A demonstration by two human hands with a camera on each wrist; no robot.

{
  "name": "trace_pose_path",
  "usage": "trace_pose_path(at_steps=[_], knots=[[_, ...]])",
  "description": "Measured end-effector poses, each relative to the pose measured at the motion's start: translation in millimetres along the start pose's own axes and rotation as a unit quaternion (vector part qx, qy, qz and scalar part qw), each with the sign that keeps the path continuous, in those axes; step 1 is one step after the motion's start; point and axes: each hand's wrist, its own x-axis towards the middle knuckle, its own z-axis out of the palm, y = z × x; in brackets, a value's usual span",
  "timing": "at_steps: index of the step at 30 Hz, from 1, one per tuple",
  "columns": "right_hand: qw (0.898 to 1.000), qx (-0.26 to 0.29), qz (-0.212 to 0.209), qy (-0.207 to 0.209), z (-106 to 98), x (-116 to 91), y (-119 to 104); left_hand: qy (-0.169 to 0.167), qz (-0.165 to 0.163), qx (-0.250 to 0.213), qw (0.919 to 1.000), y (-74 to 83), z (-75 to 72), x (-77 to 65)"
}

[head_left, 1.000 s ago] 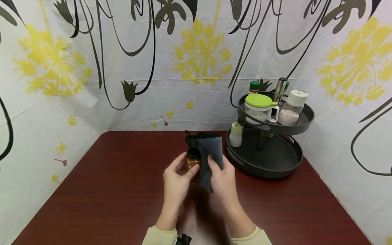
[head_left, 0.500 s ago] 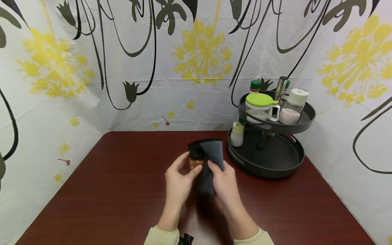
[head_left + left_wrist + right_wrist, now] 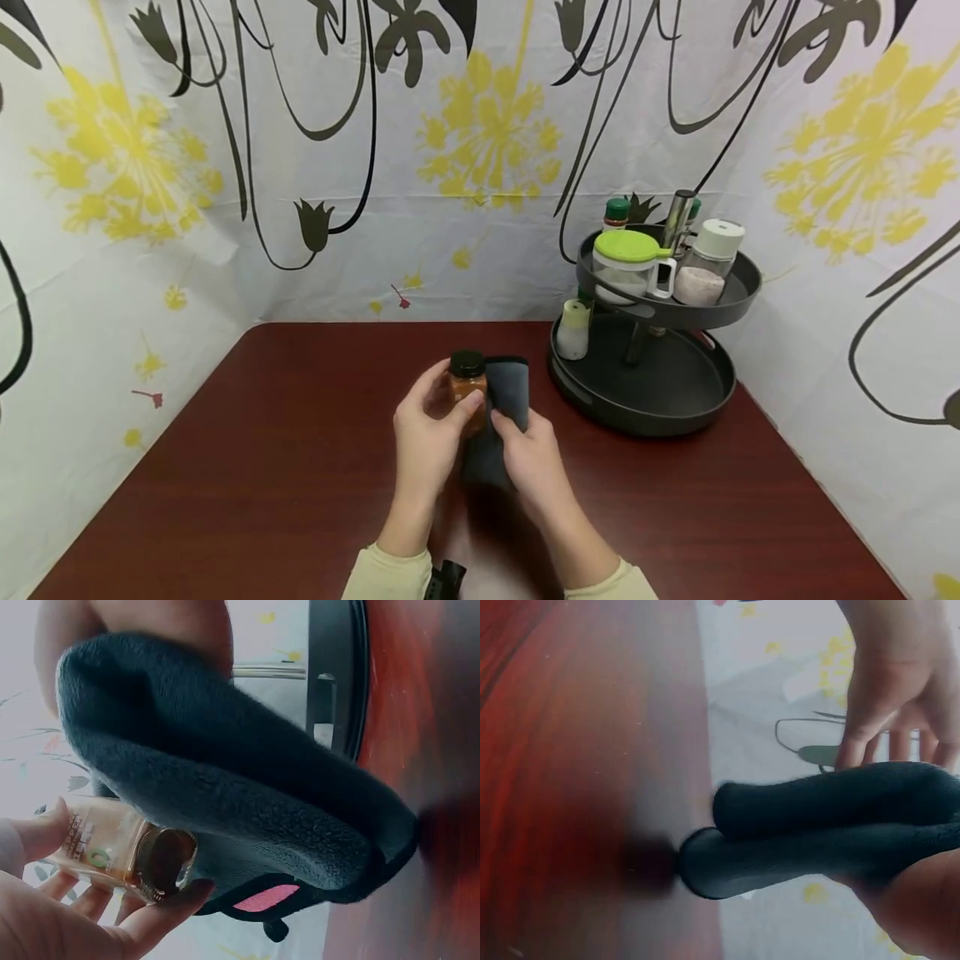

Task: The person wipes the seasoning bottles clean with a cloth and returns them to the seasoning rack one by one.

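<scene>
Cloth [image 3: 508, 390] brought lower, lid [image 3: 468, 365] left bare

The back is covered by a patterned sheet [image 3: 300, 158], with the table [image 3: 262, 442] in front. At the right rear a two-tier rack [image 3: 637, 423] is set, near the right hand [image 3: 534, 457] but apart from it. The folded cloth is gripped by that hand, thumb in front; its lower end is seen near the table, though contact cannot be told. On the rack's upper tray a green-lidded pot [image 3: 618, 272] is carried, on the lower a shaker [image 3: 573, 335]. The small jar [image 3: 462, 387] is held above the table between the left hand's [image 3: 429, 427] thumb and fingers; its right side is crowded by the cloth. The lid, overlapped half a second ago, is now uncovered, so work seems shifted to the jar's side.
</scene>
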Motion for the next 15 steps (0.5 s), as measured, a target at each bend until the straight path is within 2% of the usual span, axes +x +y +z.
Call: trace_pose_path(at_steps=[2,5,9,12,15], knots=[[1.0,-0.018,-0.006,0.002,-1,0,-6,-0.007,-0.003,0.008,0.9999,-0.3,0.4,1.1],[0.998,-0.034,-0.04,0.03,-2,0,-22,-0.014,-0.013,0.018,0.9996,-2.3,1.3,-0.1],[0.994,-0.017,-0.087,0.058,1,-4,-38,-0.023,-0.02,0.008,0.9995,-3.7,1.8,-2.6],[0.992,-0.016,-0.103,0.068,6,-6,-35,-0.023,-0.015,-0.014,0.9995,-1.0,1.1,-1.2],[0.992,-0.022,-0.097,0.073,8,-5,-24,-0.019,-0.006,-0.034,0.9992,3.5,-0.6,3.7]])
